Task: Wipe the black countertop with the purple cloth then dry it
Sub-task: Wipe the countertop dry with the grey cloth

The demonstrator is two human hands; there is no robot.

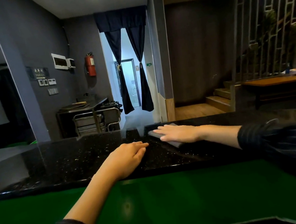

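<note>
Currently, the black countertop (70, 161) is being leaned over by a person, and both hands are being held on its speckled, glossy surface. The right hand (179, 133) is being laid flat, palm down, on the purple cloth (155, 134), which is being kept folded into a thick pad near the far edge of the counter, at about one o'clock from the middle of the view. The fingers (165, 128) of that hand are being held straight and slightly spread over the cloth, pointing toward nine o'clock; nothing is being pinched, the cloth only being pressed from above. Only the cloth's left end and its near edge are being left uncovered, and in this dim light it is being rendered more grey than purple.

The left hand (127, 159) is being rested bare on the counter at about seven o'clock from the cloth, near it but apart. Its fingers are being kept together and loosely curved, tips pointing toward two o'clock, with the wrist being held over the near edge. Dark striped sleeves are being worn on both arms.

Below the counter, at six o'clock, a green surface (176, 203) is being shown. Beyond it, at twelve o'clock, dark curtains (129, 66) are being held tied back at a lit doorway, and a red fire extinguisher (90, 64) is being displayed on the wall at eleven o'clock.
</note>
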